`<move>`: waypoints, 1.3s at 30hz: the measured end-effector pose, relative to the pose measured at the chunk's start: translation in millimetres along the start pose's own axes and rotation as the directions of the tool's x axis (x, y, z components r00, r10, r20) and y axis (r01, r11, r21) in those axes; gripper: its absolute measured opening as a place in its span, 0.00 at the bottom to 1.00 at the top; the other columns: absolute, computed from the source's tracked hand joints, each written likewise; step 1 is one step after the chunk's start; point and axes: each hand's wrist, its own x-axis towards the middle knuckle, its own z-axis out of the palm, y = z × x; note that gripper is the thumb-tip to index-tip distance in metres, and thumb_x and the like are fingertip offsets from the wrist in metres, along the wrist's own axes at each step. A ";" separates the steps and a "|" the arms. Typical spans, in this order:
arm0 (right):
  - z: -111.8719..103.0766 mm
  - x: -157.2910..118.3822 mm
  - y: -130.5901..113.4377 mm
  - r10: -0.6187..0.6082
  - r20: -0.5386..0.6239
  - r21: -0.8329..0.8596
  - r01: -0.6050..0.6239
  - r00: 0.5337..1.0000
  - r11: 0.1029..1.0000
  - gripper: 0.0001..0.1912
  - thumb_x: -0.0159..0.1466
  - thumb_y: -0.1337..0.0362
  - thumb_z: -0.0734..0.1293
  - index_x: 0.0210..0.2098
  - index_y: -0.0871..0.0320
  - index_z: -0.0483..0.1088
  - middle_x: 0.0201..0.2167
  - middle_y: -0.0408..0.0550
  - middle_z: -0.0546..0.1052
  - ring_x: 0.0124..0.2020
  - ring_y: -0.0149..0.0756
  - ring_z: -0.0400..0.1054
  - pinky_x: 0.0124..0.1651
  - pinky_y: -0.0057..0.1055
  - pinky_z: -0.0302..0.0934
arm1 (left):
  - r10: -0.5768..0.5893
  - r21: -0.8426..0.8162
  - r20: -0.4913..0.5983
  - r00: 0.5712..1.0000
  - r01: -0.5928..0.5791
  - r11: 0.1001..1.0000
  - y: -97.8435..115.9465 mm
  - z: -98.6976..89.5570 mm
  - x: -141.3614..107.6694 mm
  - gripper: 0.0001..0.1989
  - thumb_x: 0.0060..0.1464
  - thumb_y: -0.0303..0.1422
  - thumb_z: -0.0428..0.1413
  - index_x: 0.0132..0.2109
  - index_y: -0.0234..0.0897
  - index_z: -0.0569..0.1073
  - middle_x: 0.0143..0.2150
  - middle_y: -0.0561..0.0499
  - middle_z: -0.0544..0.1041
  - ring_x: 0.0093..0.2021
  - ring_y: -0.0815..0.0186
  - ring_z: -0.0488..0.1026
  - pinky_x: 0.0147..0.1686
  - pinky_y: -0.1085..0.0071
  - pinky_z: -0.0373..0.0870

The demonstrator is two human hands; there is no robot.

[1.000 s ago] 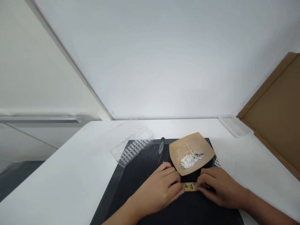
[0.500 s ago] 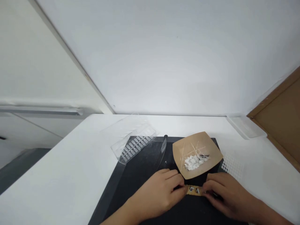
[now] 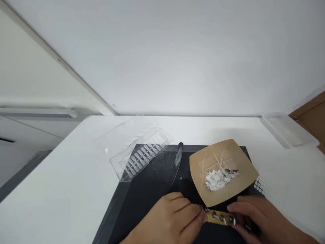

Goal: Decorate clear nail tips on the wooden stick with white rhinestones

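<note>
My left hand (image 3: 175, 217) pinches the left end of a narrow tan strip (image 3: 217, 218), which carries several small dark pieces with shiny or white parts. At its other end my right hand (image 3: 261, 217) is curled, with the strip running in between thumb and forefinger; something dark shows inside this hand, too shaded to name. Just beyond the strip stands a brown paper tray (image 3: 200, 159) with a heap of small white pieces (image 3: 217, 179) and several thin pale sticks (image 3: 220, 161) in it.
A black mat (image 3: 149, 189) lies under my hands. A clear plastic case of nail tips (image 3: 142, 159) overlaps its left corner, near a dark curved strip-like tool (image 3: 178, 157). Right of the tray lies a sheet of white dots (image 3: 269, 184); a translucent lid or tray (image 3: 289, 130) sits farther back.
The view has shifted closer and lower. The tan strip now tilts down to the right, and more of its dark pieces show. The right fingers have loosened a little around its end.
</note>
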 end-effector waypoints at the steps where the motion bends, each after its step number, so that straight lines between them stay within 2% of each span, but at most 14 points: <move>1: 1.7 -1.4 0.8 0.013 -0.001 0.007 -0.013 1.000 1.000 0.18 0.67 0.72 0.66 0.55 0.52 0.65 0.33 0.43 0.81 0.28 0.36 0.76 0.31 0.31 0.70 | -0.010 -0.012 0.001 1.000 0.010 1.000 -0.9 -0.6 0.2 0.11 0.71 0.23 0.52 0.43 0.31 0.79 0.34 0.49 0.83 0.28 0.66 0.75 0.24 0.64 0.64; 4: 7.6 -6.8 4.5 0.050 -0.004 0.052 -0.050 0.999 0.997 0.17 0.67 0.72 0.65 0.54 0.51 0.65 0.31 0.42 0.81 0.27 0.37 0.76 0.28 0.32 0.69 | -0.015 -0.058 0.027 1.000 0.017 0.998 -2.7 -2.8 0.0 0.10 0.70 0.23 0.53 0.45 0.33 0.80 0.35 0.50 0.85 0.28 0.67 0.76 0.23 0.65 0.65; 7: 8.8 -8.1 6.1 0.063 0.031 0.096 -0.065 0.998 0.993 0.18 0.66 0.73 0.66 0.53 0.50 0.66 0.30 0.41 0.80 0.25 0.35 0.74 0.28 0.32 0.68 | -0.008 -0.087 0.052 0.999 0.012 0.996 -3.1 -6.1 -0.5 0.11 0.70 0.23 0.53 0.49 0.32 0.80 0.41 0.48 0.87 0.32 0.67 0.79 0.24 0.66 0.70; 12: -1.3 3.0 0.7 0.054 0.034 0.093 -0.057 0.998 0.994 0.16 0.68 0.72 0.66 0.54 0.51 0.66 0.32 0.42 0.81 0.27 0.34 0.75 0.31 0.30 0.68 | 0.010 -0.045 -0.007 1.000 -0.010 0.999 -2.7 -12.0 3.1 0.12 0.71 0.24 0.52 0.50 0.31 0.81 0.45 0.47 0.87 0.31 0.69 0.79 0.26 0.69 0.74; 17: -2.3 0.4 2.4 0.008 0.069 0.067 -0.013 0.998 0.998 0.17 0.68 0.73 0.66 0.54 0.53 0.65 0.32 0.40 0.78 0.28 0.30 0.74 0.32 0.26 0.66 | 0.073 0.008 -0.022 0.997 -0.073 0.997 1.7 -16.0 9.3 0.12 0.71 0.23 0.52 0.50 0.30 0.81 0.45 0.46 0.87 0.26 0.69 0.75 0.22 0.69 0.69; 20: 0.4 -6.1 6.3 0.031 0.113 0.050 -0.036 0.993 0.998 0.17 0.71 0.71 0.66 0.57 0.53 0.64 0.34 0.40 0.77 0.31 0.30 0.74 0.34 0.26 0.65 | 0.103 0.031 -0.038 0.994 -0.101 0.994 5.7 -15.3 10.4 0.12 0.71 0.25 0.52 0.50 0.31 0.81 0.46 0.46 0.87 0.25 0.69 0.74 0.20 0.68 0.66; 25: -2.2 -9.9 7.9 0.057 0.224 0.020 -0.063 0.973 0.998 0.10 0.73 0.69 0.65 0.52 0.52 0.67 0.36 0.42 0.76 0.34 0.32 0.73 0.36 0.28 0.62 | 0.093 0.033 -0.062 0.994 -0.091 0.995 9.9 -8.4 8.6 0.08 0.70 0.27 0.56 0.47 0.34 0.80 0.45 0.51 0.87 0.25 0.71 0.73 0.22 0.68 0.67; 29: -3.0 -9.9 8.0 0.066 0.236 0.013 -0.071 0.970 0.997 0.08 0.74 0.68 0.64 0.51 0.52 0.68 0.37 0.43 0.76 0.35 0.33 0.72 0.37 0.29 0.60 | 0.047 0.051 -0.031 0.998 -0.045 0.998 11.3 -3.9 6.7 0.09 0.72 0.30 0.55 0.46 0.36 0.80 0.39 0.52 0.86 0.23 0.72 0.72 0.23 0.69 0.67; 35: -1.8 -8.9 8.6 0.067 0.238 0.015 -0.072 0.969 0.997 0.07 0.74 0.68 0.63 0.51 0.51 0.68 0.36 0.42 0.75 0.34 0.33 0.70 0.37 0.29 0.58 | 0.130 0.121 -0.013 0.991 -0.128 0.984 11.8 -4.2 7.2 0.09 0.72 0.29 0.54 0.43 0.37 0.80 0.40 0.53 0.86 0.23 0.72 0.70 0.23 0.67 0.63; 39: -2.5 -9.2 7.6 0.051 0.226 -0.004 -0.051 0.973 0.999 0.07 0.74 0.68 0.63 0.50 0.52 0.68 0.36 0.43 0.75 0.35 0.33 0.69 0.37 0.29 0.57 | 0.113 0.118 0.034 0.993 -0.117 0.986 11.3 -4.1 6.7 0.11 0.73 0.30 0.52 0.44 0.38 0.80 0.40 0.54 0.85 0.25 0.71 0.71 0.25 0.67 0.64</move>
